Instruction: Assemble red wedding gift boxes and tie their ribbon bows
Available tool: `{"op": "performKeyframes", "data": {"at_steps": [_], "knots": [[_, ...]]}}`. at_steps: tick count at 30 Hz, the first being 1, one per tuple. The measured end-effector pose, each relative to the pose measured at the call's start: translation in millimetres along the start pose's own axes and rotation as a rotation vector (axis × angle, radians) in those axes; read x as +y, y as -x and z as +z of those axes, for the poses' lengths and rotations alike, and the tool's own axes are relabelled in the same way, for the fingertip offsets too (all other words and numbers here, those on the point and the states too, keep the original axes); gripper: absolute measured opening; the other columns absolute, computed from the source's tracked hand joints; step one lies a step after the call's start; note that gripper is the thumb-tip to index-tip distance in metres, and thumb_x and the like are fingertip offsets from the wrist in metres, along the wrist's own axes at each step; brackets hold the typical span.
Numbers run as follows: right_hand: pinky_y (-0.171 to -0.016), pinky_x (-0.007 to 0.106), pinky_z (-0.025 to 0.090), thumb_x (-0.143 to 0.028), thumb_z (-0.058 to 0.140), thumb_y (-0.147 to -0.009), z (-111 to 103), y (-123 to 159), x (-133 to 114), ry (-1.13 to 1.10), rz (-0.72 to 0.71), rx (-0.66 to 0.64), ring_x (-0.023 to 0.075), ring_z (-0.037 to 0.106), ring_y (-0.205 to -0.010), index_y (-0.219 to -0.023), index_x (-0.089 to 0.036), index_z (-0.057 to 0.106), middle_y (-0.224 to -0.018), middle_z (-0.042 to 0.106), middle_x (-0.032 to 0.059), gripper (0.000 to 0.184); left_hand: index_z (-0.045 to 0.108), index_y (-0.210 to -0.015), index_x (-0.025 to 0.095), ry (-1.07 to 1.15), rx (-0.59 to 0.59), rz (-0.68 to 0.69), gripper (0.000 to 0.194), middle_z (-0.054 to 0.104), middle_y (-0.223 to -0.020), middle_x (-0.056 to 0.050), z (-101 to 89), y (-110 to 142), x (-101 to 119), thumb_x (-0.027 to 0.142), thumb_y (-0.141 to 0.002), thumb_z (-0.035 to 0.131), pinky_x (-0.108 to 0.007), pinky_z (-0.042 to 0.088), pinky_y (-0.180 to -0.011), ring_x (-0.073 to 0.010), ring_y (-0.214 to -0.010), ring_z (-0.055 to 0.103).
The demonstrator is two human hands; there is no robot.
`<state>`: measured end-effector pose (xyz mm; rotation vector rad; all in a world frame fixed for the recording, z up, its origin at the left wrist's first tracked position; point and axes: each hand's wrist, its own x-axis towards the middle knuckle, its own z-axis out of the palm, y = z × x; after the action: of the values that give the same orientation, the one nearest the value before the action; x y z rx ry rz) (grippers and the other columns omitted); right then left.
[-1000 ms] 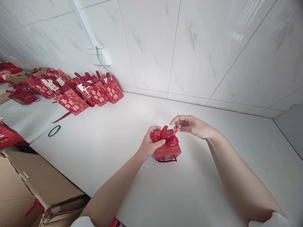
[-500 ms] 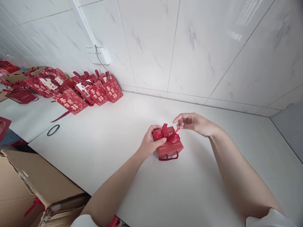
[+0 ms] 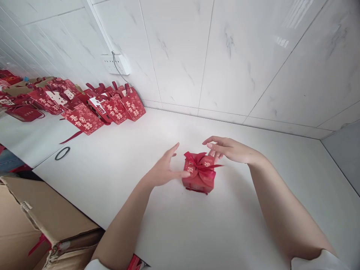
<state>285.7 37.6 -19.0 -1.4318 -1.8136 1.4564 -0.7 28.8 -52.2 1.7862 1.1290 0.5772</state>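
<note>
A small red gift box with a red ribbon bow on top stands on the white counter. My left hand is open, fingers stretched out, its thumb touching the box's left side. My right hand hovers just above and right of the bow, its fingers loosely apart and holding nothing. A ribbon tail sticks out to the right under it.
Several red gift boxes with ribbon handles line the wall at the left. A black elastic ring lies on the counter. A wall socket with a cord is above them. An open cardboard carton sits at the lower left.
Both hands have let go: the left opened off the bow, the right released the ribbon end. The box has turned on the counter and the bow now sits tied.
</note>
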Motion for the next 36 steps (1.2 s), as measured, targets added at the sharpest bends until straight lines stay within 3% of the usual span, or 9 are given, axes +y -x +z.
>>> {"op": "performKeyframes", "data": {"at_steps": [4, 6, 9, 12, 14, 23, 27, 32, 36], "knots": [[-0.061, 0.034, 0.048, -0.06, 0.047, -0.088, -2, 8, -4, 0.071, 0.053, -0.07, 0.0185, 0.062, -0.055, -0.106, -0.024, 0.061, -0.065, 0.068, 0.0033, 0.043, 0.052, -0.127, 0.031, -0.146, 0.398, 0.018, 0.045, 0.049, -0.137, -0.005, -12.6, -5, 7, 0.04, -0.084, 0.06, -0.046, 0.038, -0.105, -0.0251, -0.121, 0.052], [-0.059, 0.033, 0.046, -0.059, 0.047, -0.089, -3, 12, -7, 0.14, 0.019, -0.04, 0.0175, 0.06, -0.055, -0.099, -0.024, 0.063, -0.064, 0.067, 0.0021, 0.039, 0.056, -0.12, 0.03, -0.124, 0.423, 0.019, 0.034, 0.054, -0.13, -0.003, -16.9, -5, 11, 0.042, -0.088, 0.052, -0.043, 0.04, -0.104, -0.023, -0.117, 0.054], [-0.061, 0.031, 0.046, -0.056, 0.05, -0.087, -2, 14, -10, 0.208, -0.042, 0.049, 0.0194, 0.062, -0.07, -0.095, -0.026, 0.065, -0.077, 0.068, 0.0027, 0.034, 0.054, -0.124, 0.031, -0.087, 0.155, 0.087, 0.038, 0.052, -0.133, -0.003, -17.5, 2, 21, 0.046, -0.09, 0.049, -0.042, 0.037, -0.107, -0.0229, -0.124, 0.049], [-0.071, 0.033, 0.048, -0.053, 0.055, -0.085, 1, 15, -13, 0.215, -0.102, 0.088, 0.0222, 0.061, -0.09, -0.1, -0.029, 0.065, -0.101, 0.068, 0.0036, 0.03, 0.038, -0.14, 0.034, -0.172, -0.198, 0.225, 0.078, 0.032, -0.151, -0.004, -10.1, 10, 30, 0.051, -0.071, 0.071, -0.044, 0.03, -0.114, -0.0293, -0.142, 0.024], [-0.077, 0.035, 0.048, -0.052, 0.056, -0.084, 3, 15, -16, 0.199, -0.139, 0.093, 0.0236, 0.06, -0.098, -0.104, -0.029, 0.063, -0.113, 0.064, 0.0042, 0.031, 0.03, -0.145, 0.035, -0.234, -0.289, 0.268, 0.098, 0.019, -0.156, -0.003, -3.0, 12, 33, 0.052, -0.061, 0.079, -0.046, 0.03, -0.114, -0.0329, -0.145, 0.011], [-0.097, 0.04, 0.04, -0.043, 0.064, -0.08, 12, 11, -16, 0.187, -0.272, -0.018, 0.0235, 0.054, -0.112, -0.111, -0.029, 0.059, -0.122, 0.061, 0.0014, 0.034, 0.056, -0.118, 0.028, -0.159, 0.344, 0.181, 0.032, 0.058, -0.125, -0.002, -5.6, -4, 15, 0.021, -0.088, 0.046, -0.037, 0.04, -0.103, -0.0192, -0.119, 0.051], [-0.094, 0.04, 0.041, -0.043, 0.063, -0.083, 16, 7, -17, 0.163, -0.307, 0.026, 0.0214, 0.057, -0.105, -0.105, -0.028, 0.06, -0.114, 0.063, 0.0012, 0.028, 0.06, -0.102, 0.024, 0.006, 0.405, 0.124, 0.02, 0.062, -0.11, -0.004, -1.2, -6, 16, 0.036, -0.089, 0.05, -0.033, 0.046, -0.088, -0.0193, -0.105, 0.057], [-0.087, 0.037, 0.044, -0.035, 0.058, -0.087, 44, -10, -14, 0.154, -0.419, 0.301, 0.0204, 0.056, -0.102, -0.103, -0.026, 0.058, -0.113, 0.059, 0.0033, 0.019, 0.058, -0.113, 0.028, 0.039, 0.448, 0.093, 0.039, 0.059, -0.117, -0.004, 15.6, -12, 20, 0.042, -0.078, 0.066, -0.029, 0.046, -0.076, -0.0158, -0.09, 0.057], [-0.085, 0.038, 0.046, -0.024, 0.055, -0.085, 69, -26, -6, 0.155, -0.476, 0.382, 0.0214, 0.055, -0.1, -0.099, -0.023, 0.054, -0.109, 0.06, 0.0051, 0.013, 0.068, -0.089, 0.024, 0.049, 0.514, 0.118, 0.023, 0.062, -0.092, -0.003, 22.1, -20, 17, 0.041, -0.075, 0.069, -0.026, 0.042, -0.063, -0.0132, -0.075, 0.053]]}}
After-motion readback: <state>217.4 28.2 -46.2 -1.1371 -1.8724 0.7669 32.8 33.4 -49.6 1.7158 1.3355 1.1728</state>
